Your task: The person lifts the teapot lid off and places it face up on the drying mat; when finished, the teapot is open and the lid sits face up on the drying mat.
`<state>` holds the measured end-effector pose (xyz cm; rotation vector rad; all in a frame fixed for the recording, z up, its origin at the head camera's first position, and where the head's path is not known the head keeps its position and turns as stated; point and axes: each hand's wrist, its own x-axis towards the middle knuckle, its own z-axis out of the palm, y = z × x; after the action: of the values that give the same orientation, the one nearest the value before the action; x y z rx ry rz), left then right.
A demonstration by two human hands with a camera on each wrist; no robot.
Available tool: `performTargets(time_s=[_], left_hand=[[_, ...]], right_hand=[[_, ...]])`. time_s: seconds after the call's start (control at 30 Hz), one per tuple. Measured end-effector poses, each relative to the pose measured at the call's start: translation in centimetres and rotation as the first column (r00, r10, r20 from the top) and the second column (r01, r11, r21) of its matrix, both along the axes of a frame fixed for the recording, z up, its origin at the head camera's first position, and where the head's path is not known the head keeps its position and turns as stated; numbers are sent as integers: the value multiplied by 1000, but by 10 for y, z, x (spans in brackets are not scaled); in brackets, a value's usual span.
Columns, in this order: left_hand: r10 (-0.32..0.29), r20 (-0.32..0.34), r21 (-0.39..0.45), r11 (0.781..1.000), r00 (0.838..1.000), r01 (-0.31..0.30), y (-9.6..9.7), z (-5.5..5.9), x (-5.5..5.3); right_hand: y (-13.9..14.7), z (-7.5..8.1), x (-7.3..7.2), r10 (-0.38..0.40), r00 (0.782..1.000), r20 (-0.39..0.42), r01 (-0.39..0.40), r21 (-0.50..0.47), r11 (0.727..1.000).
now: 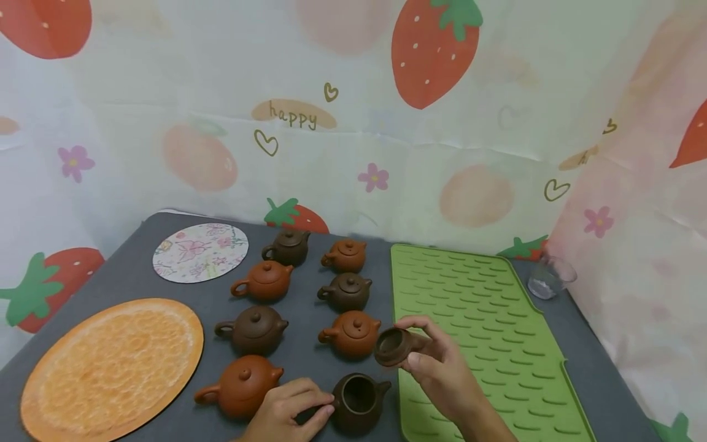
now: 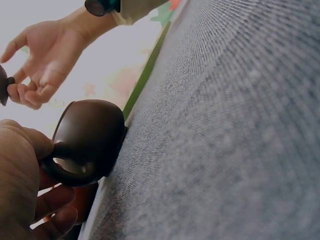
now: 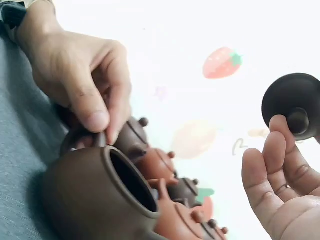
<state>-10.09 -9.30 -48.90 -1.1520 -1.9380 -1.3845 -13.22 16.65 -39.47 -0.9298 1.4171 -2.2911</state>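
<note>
We find the dark teapot at the lower centre of the head frame, uncovered, its mouth facing up; it appears to stand on the worktop. The left hand pinches its handle between thumb and fingers. The right hand, right of centre, grasps a dark lid, raised just above and to the right of the pot, with the hollow underside turned towards the head camera. The right wrist view shows fingertips at the lid's knob.

Seven lidded teapots stand in two columns up the centre of the frame; a green mat lies to their right.

We judge the step in hand to be handling pot and lid apart, one in each hand. In our judgement, the next move calls for a steady left grip, as the handle alone gives little control, and a secure right pinch, since the lid is held clear of any support.
</note>
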Motion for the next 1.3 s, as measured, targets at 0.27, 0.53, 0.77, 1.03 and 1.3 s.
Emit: performTargets(time_s=[0.27,0.53,0.77,1.03,1.3], left_hand=[[-4,6,-9,1000,1000,4,-2,1,-1],[-9,60,-9,1000,998,9,-1,2,1],[-15,24,-24,1000,1000,16,0,2,-2],[-4,65,-30,1000,998,6,-1,14,2],[15,51,-15,1000,999,-14,0,1,1]], right_hand=[[18,12,7,-117,993,-23,118,68,991],[43,25,16,-148,989,-30,151,175,973],[71,35,27,-204,966,-159,242,283,928],[100,44,39,-296,935,-196,352,403,845],[129,41,45,-343,921,-184,389,453,802]])
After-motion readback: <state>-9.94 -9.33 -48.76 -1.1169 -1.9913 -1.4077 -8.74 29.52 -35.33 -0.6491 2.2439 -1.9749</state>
